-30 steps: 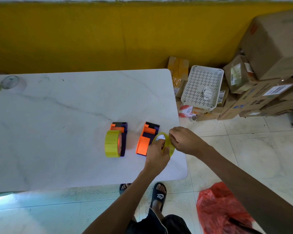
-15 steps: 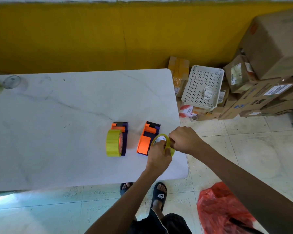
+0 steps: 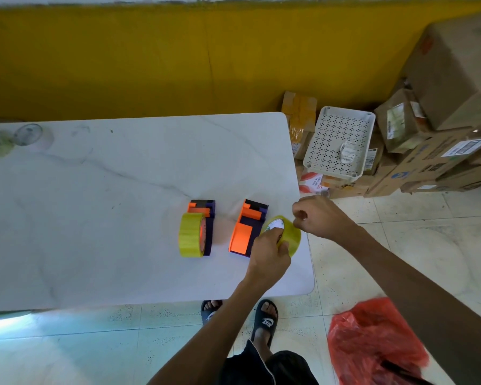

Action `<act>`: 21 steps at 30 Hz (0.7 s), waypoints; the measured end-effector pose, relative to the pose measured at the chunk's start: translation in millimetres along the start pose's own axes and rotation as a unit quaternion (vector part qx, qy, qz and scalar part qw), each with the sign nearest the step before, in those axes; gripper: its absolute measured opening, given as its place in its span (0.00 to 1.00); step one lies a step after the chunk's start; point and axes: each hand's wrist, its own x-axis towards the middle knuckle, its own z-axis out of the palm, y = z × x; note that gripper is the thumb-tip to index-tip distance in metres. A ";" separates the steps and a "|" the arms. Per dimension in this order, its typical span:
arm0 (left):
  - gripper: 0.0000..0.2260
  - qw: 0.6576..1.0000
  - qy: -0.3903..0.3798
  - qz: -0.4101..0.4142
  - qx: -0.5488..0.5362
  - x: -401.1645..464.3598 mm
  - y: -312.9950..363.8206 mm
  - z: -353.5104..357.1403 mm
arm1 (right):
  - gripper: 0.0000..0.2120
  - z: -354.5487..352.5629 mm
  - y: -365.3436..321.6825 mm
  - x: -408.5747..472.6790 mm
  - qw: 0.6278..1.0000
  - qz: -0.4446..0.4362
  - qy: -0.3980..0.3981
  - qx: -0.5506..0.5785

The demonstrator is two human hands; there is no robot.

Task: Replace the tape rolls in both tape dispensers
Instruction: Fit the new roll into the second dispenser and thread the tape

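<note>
Two orange and purple tape dispensers lie on the white marble table [image 3: 95, 218]. The left dispenser [image 3: 206, 229] carries a yellow tape roll [image 3: 190, 234] on its side. The right dispenser [image 3: 247, 229] has no roll on it. Just right of it, my left hand [image 3: 270, 251] grips a second yellowish tape roll [image 3: 289, 234] near the table's right edge. My right hand [image 3: 320, 215] is pinched at the roll's upper right rim; whether it holds the tape's end I cannot tell.
Two clear tape rolls [image 3: 11, 137] rest at the table's far left. On the floor to the right are a white perforated basket [image 3: 339, 143], stacked cardboard boxes [image 3: 442, 120] and a red plastic bag [image 3: 372, 343]. A yellow wall runs behind.
My right hand has drawn up and to the right, away from the roll's face. My left hand has kept its grip on the roll beside the right dispenser.
</note>
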 end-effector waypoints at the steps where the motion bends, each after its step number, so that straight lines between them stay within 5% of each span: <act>1: 0.09 1.000 -0.002 -0.004 -0.004 0.7 0.2 -0.4 | 0.09 1.7 1.9 1.8 1.000 0.007 0.001 0.007; 6: 0.04 0.999 -0.010 -0.018 -0.042 -8.8 -15.6 -9.2 | 0.06 -18.3 33.3 3.8 0.982 0.097 0.057 0.153; 10: 0.05 0.997 0.005 -0.056 -0.061 -2.2 -22.4 -13.3 | 0.12 -18.5 14.1 -4.7 0.920 0.133 -0.055 0.364; 12: 0.04 0.996 -0.005 -0.063 -0.067 1.1 -17.5 -11.3 | 0.14 -2.3 -3.2 -7.1 0.937 0.097 -0.079 0.327; 18: 0.05 0.991 0.016 -0.095 -0.096 7.5 -7.1 -8.9 | 0.04 26.6 -14.1 -2.2 0.960 0.013 0.058 0.272; 21: 0.06 0.991 0.021 -0.100 -0.089 8.4 -11.8 -6.6 | 0.08 34.5 -21.3 -1.8 0.978 -0.018 0.102 0.183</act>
